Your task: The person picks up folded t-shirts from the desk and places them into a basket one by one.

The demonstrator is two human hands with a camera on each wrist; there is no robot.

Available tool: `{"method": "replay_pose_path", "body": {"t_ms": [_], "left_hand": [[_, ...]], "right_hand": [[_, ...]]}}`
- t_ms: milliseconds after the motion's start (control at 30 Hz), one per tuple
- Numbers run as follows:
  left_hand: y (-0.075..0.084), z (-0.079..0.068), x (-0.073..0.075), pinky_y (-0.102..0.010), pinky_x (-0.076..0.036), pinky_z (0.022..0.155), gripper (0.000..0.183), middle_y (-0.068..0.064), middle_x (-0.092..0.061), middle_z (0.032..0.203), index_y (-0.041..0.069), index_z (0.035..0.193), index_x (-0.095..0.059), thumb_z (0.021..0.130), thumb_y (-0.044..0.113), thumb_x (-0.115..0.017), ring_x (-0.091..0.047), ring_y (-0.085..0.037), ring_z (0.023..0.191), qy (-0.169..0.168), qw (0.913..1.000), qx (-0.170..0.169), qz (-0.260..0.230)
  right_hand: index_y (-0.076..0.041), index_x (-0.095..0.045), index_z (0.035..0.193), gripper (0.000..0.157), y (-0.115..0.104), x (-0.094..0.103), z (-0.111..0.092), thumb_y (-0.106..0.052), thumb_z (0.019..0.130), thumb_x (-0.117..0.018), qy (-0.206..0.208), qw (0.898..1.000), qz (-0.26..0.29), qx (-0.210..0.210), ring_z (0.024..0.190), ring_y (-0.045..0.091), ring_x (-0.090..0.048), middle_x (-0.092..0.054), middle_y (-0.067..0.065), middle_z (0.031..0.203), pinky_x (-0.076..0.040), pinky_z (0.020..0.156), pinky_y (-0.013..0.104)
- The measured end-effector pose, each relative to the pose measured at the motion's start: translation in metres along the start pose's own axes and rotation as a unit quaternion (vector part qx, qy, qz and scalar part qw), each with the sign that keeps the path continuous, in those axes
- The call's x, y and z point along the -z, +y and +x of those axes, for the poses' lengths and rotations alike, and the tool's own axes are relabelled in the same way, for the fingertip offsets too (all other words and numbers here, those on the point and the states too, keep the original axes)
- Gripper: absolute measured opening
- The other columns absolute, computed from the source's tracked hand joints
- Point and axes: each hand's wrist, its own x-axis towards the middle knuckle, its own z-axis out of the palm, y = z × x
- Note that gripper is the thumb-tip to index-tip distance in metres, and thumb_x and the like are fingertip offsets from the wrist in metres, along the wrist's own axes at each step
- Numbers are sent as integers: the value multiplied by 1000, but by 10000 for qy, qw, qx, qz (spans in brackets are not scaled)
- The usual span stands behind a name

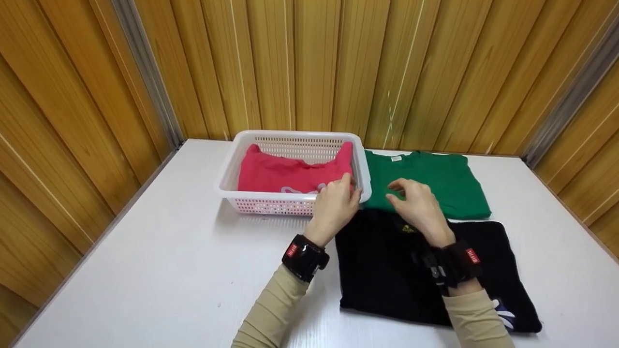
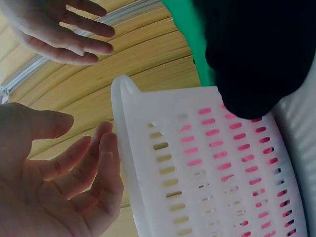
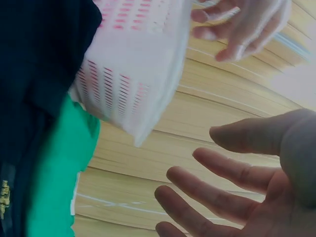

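Observation:
A red shirt (image 1: 290, 174) lies folded inside a white plastic basket (image 1: 271, 195) with slotted walls. By the basket's near right corner is my left hand (image 1: 336, 205), its fingers loosely bent at the rim; the left wrist view (image 2: 74, 173) shows nothing held in it. My right hand (image 1: 418, 205) hovers over the border between a green shirt (image 1: 435, 183) and a black garment (image 1: 387, 270), fingers spread and relaxed, with nothing in its grasp. The black garment bears a small yellow logo near its top edge and lies partly beneath the right forearm.
Everything lies on a white table (image 1: 159, 270). Behind it stands a wood-patterned panel wall (image 1: 314, 67), with similar panels at both sides. The green shirt borders the basket's right side, and the black garment lies in front of the green one.

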Motion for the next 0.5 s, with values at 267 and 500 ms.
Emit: {"method": "replay_pose_path", "body": {"t_ms": [267,500], "left_hand": [[12,-16,-7,-39,-53,58,25,-14,-70,80,5,86,-65,89,29,-64,-69,-30,74,-794,9956,-22,487],[10,-20,-8,-42,-53,62,24,-14,-72,91,7,87,-70,87,31,-66,-68,-31,83,-1435,9860,626,574]], "right_hand": [[0,-60,119,32,11,6,-6,-18,93,-57,-204,9996,-144,-128,113,41,-56,-60,26,121,-45,91,54],[3,-46,135,54,38,30,-5,-31,94,-56,-775,9935,-525,-646,122,47,-45,-47,31,135,-40,97,59]]}}
